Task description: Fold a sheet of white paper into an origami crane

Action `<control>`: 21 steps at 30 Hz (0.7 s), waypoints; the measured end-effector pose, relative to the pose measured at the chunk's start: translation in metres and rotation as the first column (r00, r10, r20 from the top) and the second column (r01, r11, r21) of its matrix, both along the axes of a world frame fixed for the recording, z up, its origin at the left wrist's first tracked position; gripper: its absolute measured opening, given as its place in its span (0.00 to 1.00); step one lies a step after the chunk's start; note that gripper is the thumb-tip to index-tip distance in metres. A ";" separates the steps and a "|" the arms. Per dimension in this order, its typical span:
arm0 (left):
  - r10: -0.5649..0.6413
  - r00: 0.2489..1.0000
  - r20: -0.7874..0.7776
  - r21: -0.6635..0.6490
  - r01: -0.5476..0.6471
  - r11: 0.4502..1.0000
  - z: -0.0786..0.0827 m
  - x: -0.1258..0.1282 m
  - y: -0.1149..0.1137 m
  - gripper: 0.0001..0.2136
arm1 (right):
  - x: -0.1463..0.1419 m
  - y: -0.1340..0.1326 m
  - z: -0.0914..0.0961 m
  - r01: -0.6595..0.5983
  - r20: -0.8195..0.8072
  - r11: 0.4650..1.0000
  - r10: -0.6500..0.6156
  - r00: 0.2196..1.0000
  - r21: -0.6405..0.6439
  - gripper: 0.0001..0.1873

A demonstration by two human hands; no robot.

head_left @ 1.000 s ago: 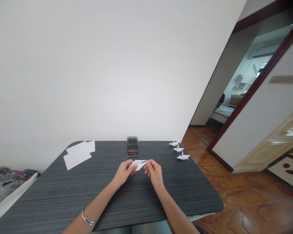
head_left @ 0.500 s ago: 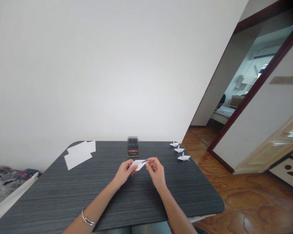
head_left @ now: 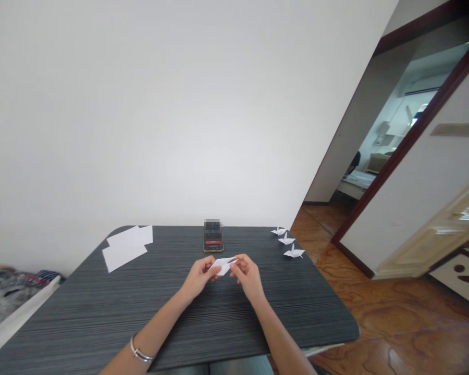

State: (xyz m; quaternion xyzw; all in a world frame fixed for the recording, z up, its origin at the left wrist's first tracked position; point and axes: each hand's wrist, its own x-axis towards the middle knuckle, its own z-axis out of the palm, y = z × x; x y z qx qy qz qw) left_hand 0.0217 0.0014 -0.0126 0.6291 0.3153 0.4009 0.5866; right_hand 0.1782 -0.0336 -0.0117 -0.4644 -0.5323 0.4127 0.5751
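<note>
A small folded white paper (head_left: 223, 265), diamond-like with a split at its right end, is held between both hands above the dark table. My left hand (head_left: 200, 276) pinches its left end, thumb on top. At the split right end, my right hand (head_left: 247, 275) grips the paper's points between thumb and fingers. The lower fingers of each hand are partly hidden. Three white paper cranes (head_left: 294, 252) stand in a row to the right of my right hand.
White paper sheets (head_left: 125, 255) lie overlapping at the table's back left. A phone (head_left: 213, 237) stands at the back middle, near the wall. The dark wood-grain table (head_left: 160, 323) has a rounded right corner. Fabric (head_left: 11, 297) is heaped beyond its left side.
My right hand has shifted slightly left and down, closer to my left hand, its thumb moving further along the folded paper. The left hand has barely moved.
</note>
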 end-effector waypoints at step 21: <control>0.014 0.969 -0.245 0.098 0.011 0.995 -0.003 0.002 -0.001 0.17 | -0.004 -0.002 0.002 -0.072 0.124 0.997 0.077 0.989 -0.042 0.11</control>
